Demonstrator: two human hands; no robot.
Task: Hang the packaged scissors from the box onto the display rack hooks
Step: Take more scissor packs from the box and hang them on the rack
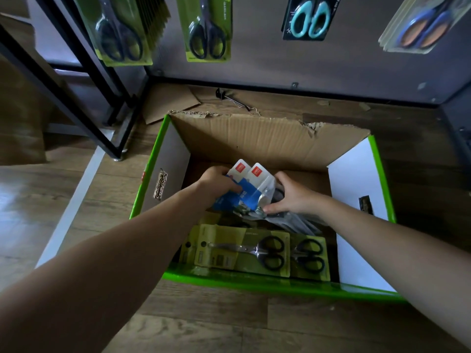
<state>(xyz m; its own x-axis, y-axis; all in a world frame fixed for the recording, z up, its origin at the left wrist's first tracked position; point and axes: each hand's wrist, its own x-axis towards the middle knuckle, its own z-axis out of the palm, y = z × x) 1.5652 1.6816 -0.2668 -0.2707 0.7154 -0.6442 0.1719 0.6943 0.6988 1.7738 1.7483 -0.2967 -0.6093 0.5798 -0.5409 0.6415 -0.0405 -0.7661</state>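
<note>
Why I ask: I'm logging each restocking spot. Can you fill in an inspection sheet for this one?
Surface: wooden floor, with the box standing on it.
Job's things: open cardboard box, green-edged; blue-and-white packs held up inside it; yellow-green scissor packs lying flat at its near end; hung packs on the rack panel.
Clutter: loose hook and cardboard scrap on the floor behind the box.
Hands: left hand and right hand grip the blue-and-white packs from opposite sides.
Cables: nothing seen.
Surroundings: black metal frame at left.
</note>
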